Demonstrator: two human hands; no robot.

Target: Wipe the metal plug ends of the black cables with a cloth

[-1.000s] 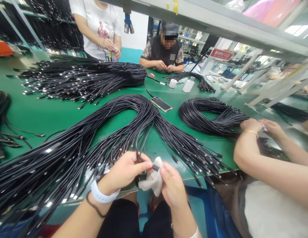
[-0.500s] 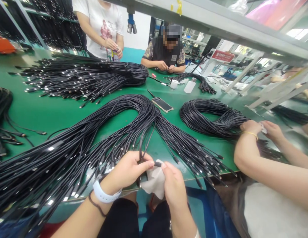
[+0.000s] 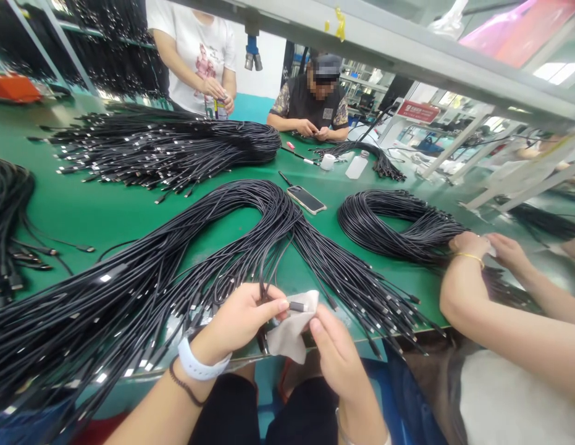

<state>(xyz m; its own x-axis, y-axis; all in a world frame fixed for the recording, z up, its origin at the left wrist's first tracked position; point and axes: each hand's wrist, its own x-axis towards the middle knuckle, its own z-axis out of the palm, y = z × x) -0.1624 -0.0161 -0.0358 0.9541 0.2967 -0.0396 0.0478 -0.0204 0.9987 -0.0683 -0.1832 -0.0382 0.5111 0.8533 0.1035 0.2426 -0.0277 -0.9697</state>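
My left hand (image 3: 250, 312) is closed on a black cable, thumb and fingers pinching it just behind its connector (image 3: 297, 306). The connector points right, its metal tip showing. A pale cloth (image 3: 288, 337) hangs behind and below the connector. My right hand (image 3: 336, 343) is closed on the cloth's upper right part, a little to the right of the connector tip. The held cable runs up into a large bundle of black cables (image 3: 250, 201) that arches over the table, its connector ends spread to the left and right of my hands.
On the green table (image 3: 130, 213) lie a phone (image 3: 306, 199), a clear bottle (image 3: 357, 165), a white cap (image 3: 327, 162), a coiled cable bundle (image 3: 384, 222) and a larger cable pile (image 3: 176, 145). A co-worker's arms (image 3: 500, 303) reach in at right. Two people work across the table.
My right hand has moved right and slightly down, off the connector, pulling the cloth's edge along and uncovering the metal tip. My left hand keeps its hold on the cable. The view has shifted slightly.
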